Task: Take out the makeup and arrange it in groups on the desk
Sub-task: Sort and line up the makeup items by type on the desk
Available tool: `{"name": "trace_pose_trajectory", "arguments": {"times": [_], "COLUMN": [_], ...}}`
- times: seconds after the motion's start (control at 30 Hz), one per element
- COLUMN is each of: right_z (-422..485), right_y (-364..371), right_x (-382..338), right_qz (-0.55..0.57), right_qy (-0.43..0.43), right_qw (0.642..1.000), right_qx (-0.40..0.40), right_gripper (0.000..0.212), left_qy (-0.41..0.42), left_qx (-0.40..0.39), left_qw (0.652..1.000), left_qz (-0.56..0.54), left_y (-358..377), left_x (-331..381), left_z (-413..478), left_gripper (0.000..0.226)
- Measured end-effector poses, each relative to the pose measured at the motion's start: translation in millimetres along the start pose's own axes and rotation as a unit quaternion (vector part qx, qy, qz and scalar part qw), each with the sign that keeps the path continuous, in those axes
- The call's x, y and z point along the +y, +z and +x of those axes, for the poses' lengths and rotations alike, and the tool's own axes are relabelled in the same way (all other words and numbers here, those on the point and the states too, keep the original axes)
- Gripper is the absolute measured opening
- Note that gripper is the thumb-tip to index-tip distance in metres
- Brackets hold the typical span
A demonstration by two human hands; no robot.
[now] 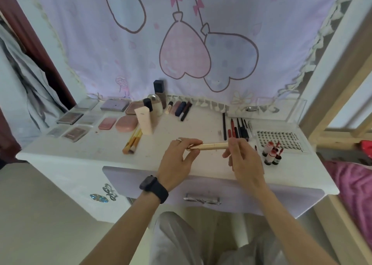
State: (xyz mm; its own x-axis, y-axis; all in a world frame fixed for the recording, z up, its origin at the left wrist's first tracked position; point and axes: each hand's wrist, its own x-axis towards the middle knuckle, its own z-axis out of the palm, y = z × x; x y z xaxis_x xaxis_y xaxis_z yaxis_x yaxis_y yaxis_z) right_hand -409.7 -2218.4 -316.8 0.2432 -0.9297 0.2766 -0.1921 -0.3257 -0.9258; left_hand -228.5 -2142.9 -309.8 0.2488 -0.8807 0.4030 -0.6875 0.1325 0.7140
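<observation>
As the left hand (177, 160) and right hand (244, 162) pinch a slim gold tube (209, 145), makeup (126, 124) lines the white worktop (90, 150). A lilac curtain (201, 43) hangs behind.

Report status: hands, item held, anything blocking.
Left hand, right hand: each pinches an end of gold tube. Tube above desk. Pencils, brushes alongside, none blocking.

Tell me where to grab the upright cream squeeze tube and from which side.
Pinch the cream squeeze tube round its middle, coming from its right: it stands upright, the white desk is bare there, while the pink oval case and yellow-handled brushes crowd its left.
</observation>
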Motion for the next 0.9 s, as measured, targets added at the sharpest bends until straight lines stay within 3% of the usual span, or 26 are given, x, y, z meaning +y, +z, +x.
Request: {"name": "trace_pose_trajectory", "arguments": {"times": [0.13,0.23,0.33,0.43,0.53,0.63,0.8,0.9], "right_z": [-5.3,-8.3,-11.0,-17.4,-28.0,-34.5,-38.8,-39.7], "right_y": [-13.7,-19.2,-22.8,-24.6,-24.1,-26.0,-40.6,-46.3], "right_x": [-6.4,-11.1,-15.6,-22.3,-28.4,-25.7,-4.8,0.4], "right_qz": [0.063,0.059,0.090,0.052,-0.003,-0.024,-0.025,-0.018], "right_qy": [0.079,0.133,0.179,0.146,0.050,-0.009,0.035,0.067], "right_qw": [0.994,0.988,0.978,0.987,0.998,0.999,0.992,0.988], "right_qx": [-0.035,-0.059,-0.055,-0.045,-0.038,-0.028,-0.116,-0.138], "right_gripper": [0.054,0.061,0.056,0.042,0.047,0.051,0.056,0.045], "left_qy": [0.121,0.237,0.289,0.280,0.227,0.199,0.202,0.195], "left_qx": [0.021,0.075,0.086,0.095,0.111,0.105,0.077,-0.002], "left_qw": [0.987,0.942,0.908,0.903,0.928,0.945,0.945,0.952], "left_qz": [0.103,0.225,0.290,0.312,0.272,0.237,0.246,0.238], "left_y": [2.5,7.6,17.9,26.0,28.0,30.9,28.2,31.1], "left_x": [10.3,18.0,29.6,36.1,40.2,42.8,40.4,29.1], "left_z": [-7.1,-8.1,-8.3,-8.1,-8.1,-10.3,-11.2,-12.0], "left_gripper": [0.024,0.025,0.030,0.039,0.056,0.048,0.048,0.058]}}
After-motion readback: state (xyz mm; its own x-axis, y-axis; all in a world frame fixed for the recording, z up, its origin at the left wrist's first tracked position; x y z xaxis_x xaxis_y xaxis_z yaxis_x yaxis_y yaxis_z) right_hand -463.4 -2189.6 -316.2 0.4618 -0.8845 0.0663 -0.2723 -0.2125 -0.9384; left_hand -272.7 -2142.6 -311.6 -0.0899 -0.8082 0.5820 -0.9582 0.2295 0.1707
